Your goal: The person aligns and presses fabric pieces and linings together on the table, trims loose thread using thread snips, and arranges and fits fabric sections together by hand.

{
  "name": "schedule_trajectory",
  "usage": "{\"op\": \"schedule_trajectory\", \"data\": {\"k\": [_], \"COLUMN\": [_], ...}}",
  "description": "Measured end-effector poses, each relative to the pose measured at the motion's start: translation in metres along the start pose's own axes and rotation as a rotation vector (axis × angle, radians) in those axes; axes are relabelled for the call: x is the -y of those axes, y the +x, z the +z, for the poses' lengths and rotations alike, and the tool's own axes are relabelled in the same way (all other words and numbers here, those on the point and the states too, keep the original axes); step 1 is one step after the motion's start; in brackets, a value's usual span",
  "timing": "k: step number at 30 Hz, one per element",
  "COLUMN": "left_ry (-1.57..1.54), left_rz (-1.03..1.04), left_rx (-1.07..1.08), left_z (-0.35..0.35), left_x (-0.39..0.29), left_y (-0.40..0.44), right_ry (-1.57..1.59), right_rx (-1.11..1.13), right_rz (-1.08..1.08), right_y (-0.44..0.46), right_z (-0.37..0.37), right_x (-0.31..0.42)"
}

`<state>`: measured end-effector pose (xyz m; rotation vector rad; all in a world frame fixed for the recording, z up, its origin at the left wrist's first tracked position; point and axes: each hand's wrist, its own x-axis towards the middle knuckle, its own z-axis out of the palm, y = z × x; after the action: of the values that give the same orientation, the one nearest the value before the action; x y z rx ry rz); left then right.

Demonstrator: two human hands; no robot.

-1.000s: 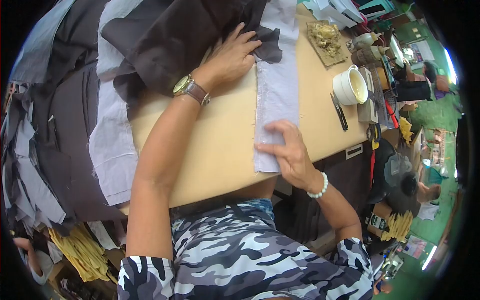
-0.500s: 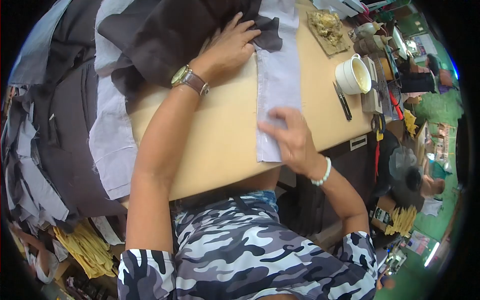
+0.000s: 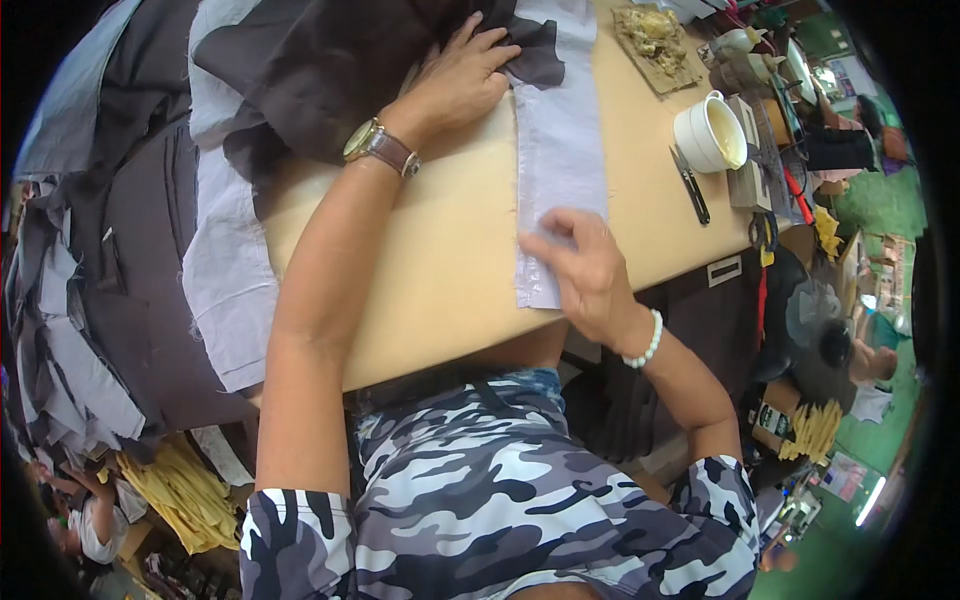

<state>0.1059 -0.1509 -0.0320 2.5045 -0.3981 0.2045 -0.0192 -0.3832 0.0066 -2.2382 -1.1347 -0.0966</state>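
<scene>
My left hand (image 3: 463, 82) lies flat with its fingers spread, at the edge of a dark brown cloth (image 3: 310, 80) and close to a light grey fabric strip (image 3: 560, 150). The strip runs lengthwise to the table's near edge, its far part under a dark flap. Shiny wet-looking streaks show along its left side near the bottom. Over that lower end hovers or rests my right hand (image 3: 590, 272), its fingers bent and a gap showing between thumb and forefinger. I see nothing held in it; whether it touches the strip, I cannot tell.
A white cup (image 3: 705, 135) with pale yellow contents stands at the right, beside black-handled thread snips (image 3: 690, 185). Behind them is a board (image 3: 655, 50) with crusty yellowish residue. Dark and grey cloth pieces (image 3: 145, 230) cover the left side. Other people are in the background.
My right hand stays over the strip's lower end, with the wet streaks there more visible now. My left hand keeps its place. The view has shifted slightly.
</scene>
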Motion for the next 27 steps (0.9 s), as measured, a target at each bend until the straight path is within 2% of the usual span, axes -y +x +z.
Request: {"op": "schedule_trajectory", "data": {"k": [2,4,6,9,11,12,15,18,21,23,25,27], "left_ry": [-0.025,0.581,-0.001,0.037,0.091,0.103,0.2,0.312,0.369,0.307,0.243,0.229], "left_rz": [-0.008,0.352,0.007,0.03,0.035,0.048,0.009,-0.131,-0.162,-0.32,-0.304,0.046], "left_rx": [-0.008,-0.434,-0.039,-0.002,0.019,0.013,0.026,0.09,0.044,0.084,0.096,0.089], "left_z": [0.001,0.004,0.006,0.002,0.005,0.009,0.004,0.008,0.056,0.022,-0.005,-0.035], "left_x": [-0.002,0.008,0.001,0.003,0.008,0.015,0.009,-0.003,0.043,-0.008,-0.03,-0.022], "left_y": [0.0,-0.003,0.003,0.005,0.013,0.02,0.047,0.084,0.138,0.124,0.108,0.085], "right_ry": [-0.061,-0.006,0.142,0.391,0.486,0.468,0.425,0.383,0.268,0.28,0.275,0.276], "right_rx": [0.024,0.057,0.08,-0.171,-0.445,-0.55,-0.749,-0.819,-0.794,-0.788,-0.791,-0.777], "right_rz": [-0.082,-0.081,-0.006,0.207,0.343,0.281,0.415,0.449,0.492,0.527,0.523,0.531], "right_y": [-0.022,-0.037,-0.043,-0.035,-0.031,-0.03,-0.033,-0.032,-0.033,-0.032,-0.031,-0.028], "right_z": [0.0,-0.003,-0.006,-0.028,-0.04,-0.041,-0.032,-0.021,-0.02,-0.015,-0.013,-0.017], "right_x": [0.013,0.027,0.031,0.026,0.014,-0.002,-0.036,-0.055,-0.055,-0.058,-0.06,-0.056]}}
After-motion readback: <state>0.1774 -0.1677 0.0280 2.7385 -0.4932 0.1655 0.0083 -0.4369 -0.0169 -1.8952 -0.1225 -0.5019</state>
